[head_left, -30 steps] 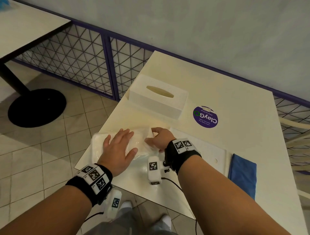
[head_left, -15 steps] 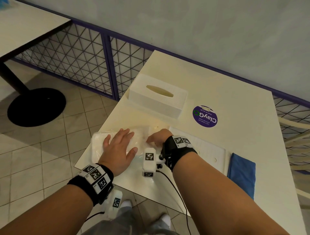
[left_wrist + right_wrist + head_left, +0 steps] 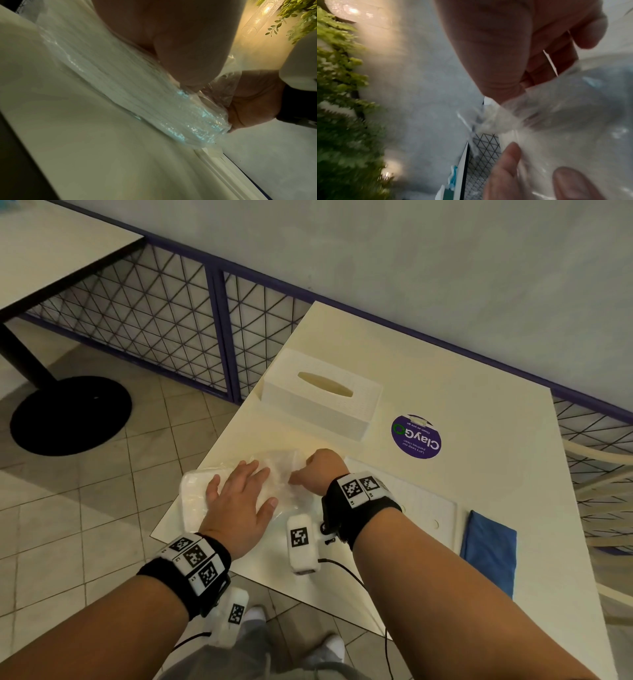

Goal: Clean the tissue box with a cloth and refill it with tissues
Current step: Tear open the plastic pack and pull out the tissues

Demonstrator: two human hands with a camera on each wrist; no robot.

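Note:
A pack of white tissues in clear plastic wrap [image 3: 195,491] lies at the table's near left corner. My left hand [image 3: 239,501] presses flat on top of it with straight fingers. Just to the right, my right hand [image 3: 320,470] has its fingers curled round the loose end of the wrap [image 3: 565,102]; the left wrist view shows that hand [image 3: 254,100] gripping the wrap [image 3: 154,102] at the pack's end. The white tissue box [image 3: 322,392] with an oval slot stands further back, empty. A folded blue cloth [image 3: 489,549] lies at the right near edge.
A flat white lid or panel [image 3: 424,501] lies on the cream table [image 3: 445,371] between my right hand and the cloth. A round purple sticker [image 3: 416,436] is right of the box. A purple mesh railing [image 3: 171,316] and tiled floor are to the left.
My right hand has curled tighter and drawn in over the wrap's end, its wrist turning towards me. The left hand stays pressed on the pack.

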